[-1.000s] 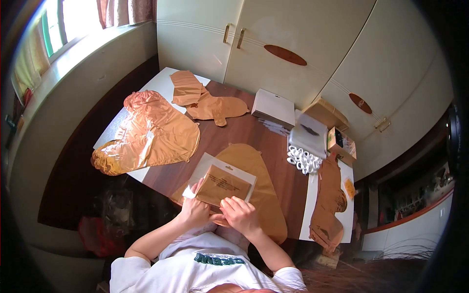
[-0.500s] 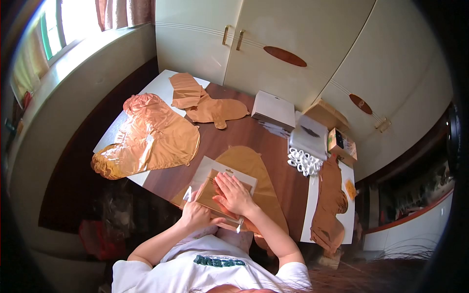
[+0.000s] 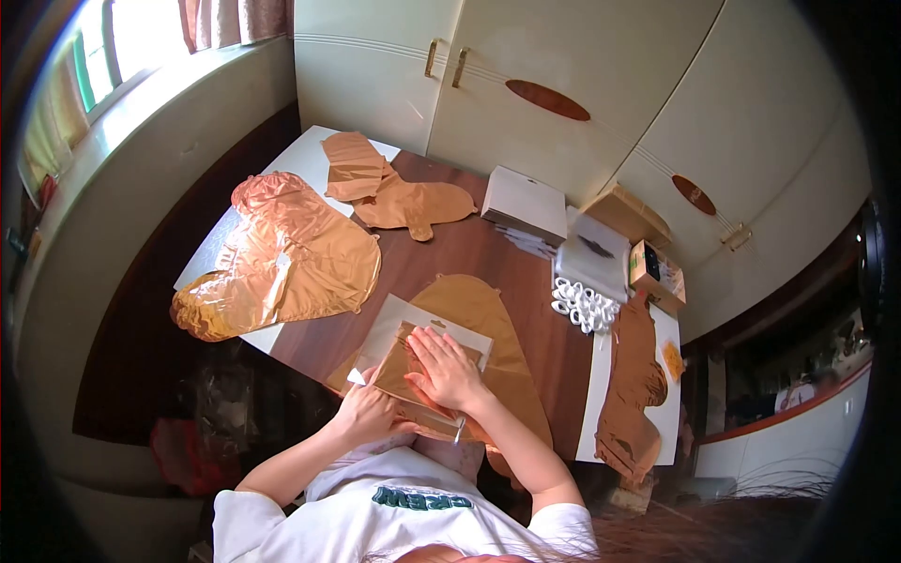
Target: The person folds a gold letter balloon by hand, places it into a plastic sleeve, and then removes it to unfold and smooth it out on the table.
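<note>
A clear packet with a folded copper foil balloon (image 3: 399, 352) inside lies at the near edge of the table (image 3: 460, 249). My right hand (image 3: 446, 368) rests flat on top of it, fingers spread. My left hand (image 3: 366, 413) pinches the packet's near left edge. Under the packet lies a flat tan foil balloon (image 3: 497, 319).
A crumpled shiny copper balloon (image 3: 282, 258) lies at the left, folded tan balloons (image 3: 394, 192) at the far side. A white box (image 3: 524, 202), a stack of sheets (image 3: 593, 255), white rings (image 3: 582, 307) and a small carton (image 3: 657, 272) sit on the right, with a brown balloon (image 3: 633, 385) draped over the right edge.
My right hand moved from the packet's near edge up onto its top and now presses flat. My left hand slid a little down along the near left edge.
</note>
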Demonstrator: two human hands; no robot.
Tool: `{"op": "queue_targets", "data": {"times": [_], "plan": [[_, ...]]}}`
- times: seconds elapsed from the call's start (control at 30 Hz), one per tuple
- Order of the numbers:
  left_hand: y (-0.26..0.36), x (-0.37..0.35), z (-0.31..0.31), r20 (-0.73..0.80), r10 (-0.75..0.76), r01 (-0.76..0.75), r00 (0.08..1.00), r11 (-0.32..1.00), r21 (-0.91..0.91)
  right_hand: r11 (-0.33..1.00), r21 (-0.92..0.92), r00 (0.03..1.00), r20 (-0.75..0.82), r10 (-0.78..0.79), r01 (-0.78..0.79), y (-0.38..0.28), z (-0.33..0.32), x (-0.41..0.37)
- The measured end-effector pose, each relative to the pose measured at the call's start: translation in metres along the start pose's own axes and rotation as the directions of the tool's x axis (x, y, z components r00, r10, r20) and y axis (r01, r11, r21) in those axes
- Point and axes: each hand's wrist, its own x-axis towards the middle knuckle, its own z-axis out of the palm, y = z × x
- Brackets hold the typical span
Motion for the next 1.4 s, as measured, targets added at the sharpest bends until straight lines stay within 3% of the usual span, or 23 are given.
{"op": "queue_targets", "data": {"times": [0.1, 0.2, 0.3, 0.33, 0.4, 0.47, 0.57, 0.97, 1.07, 1.27, 1.4], "plan": [[0.002, -0.011, -0.013, 0.118, -0.001, -0.009, 0.993, 0.997, 0.082, 1.0, -0.022, 1.0, -0.011, -0.001, 0.0, -0.001, -0.001, 0.001], [0.008, -0.026, -0.033, 0.115, 0.014, -0.03, 0.993, 0.989, 0.145, 0.999, -0.033, 1.0, -0.023, -0.003, 0.002, -0.003, -0.001, 0.001], [0.008, -0.019, -0.072, 0.417, -0.205, 0.257, 0.886, 0.964, -0.071, 0.999, -0.037, 1.0, -0.018, -0.007, 0.006, -0.002, -0.002, 0.001], [0.002, -0.017, -0.069, 0.215, -0.177, 0.172, 0.961, 0.984, 0.042, 0.999, -0.037, 1.0, -0.015, -0.012, 0.011, -0.003, -0.002, 0.001], [-0.011, 0.017, -0.078, 0.204, -0.123, 0.098, 0.971, 0.987, 0.128, 0.999, -0.054, 1.0, 0.022, 0.004, -0.003, -0.002, 0.001, 0.001], [-0.05, 0.043, -0.046, 0.04, 0.155, -0.158, 0.987, 0.983, 0.093, 0.998, -0.056, 0.999, 0.042, 0.012, -0.01, -0.002, 0.002, 0.001], [-0.071, 0.063, -0.031, 0.097, 0.168, -0.171, 0.981, 0.985, 0.013, 0.999, -0.026, 0.999, 0.042, 0.027, -0.026, -0.002, 0.001, 0.0], [-0.084, 0.065, -0.037, 0.224, 0.207, -0.221, 0.952, 0.974, 0.042, 0.997, -0.076, 0.995, 0.093, 0.03, -0.023, -0.004, 0.001, 0.002], [-0.083, 0.069, -0.042, 0.294, 0.2, -0.222, 0.935, 0.974, 0.044, 0.994, 0.108, 0.999, 0.021, 0.024, -0.027, 0.0, -0.006, 0.001], [-0.088, 0.068, -0.038, 0.278, 0.221, -0.262, 0.935, 0.958, 0.117, 0.97, -0.114, 0.953, 0.193, 0.233, -0.214, -0.008, -0.048, -0.028], [-0.087, 0.07, -0.038, 0.304, 0.209, -0.253, 0.929, 0.961, 0.112, 0.974, -0.147, 0.966, 0.17, 0.194, -0.17, 0.0, -0.038, -0.039]]}}
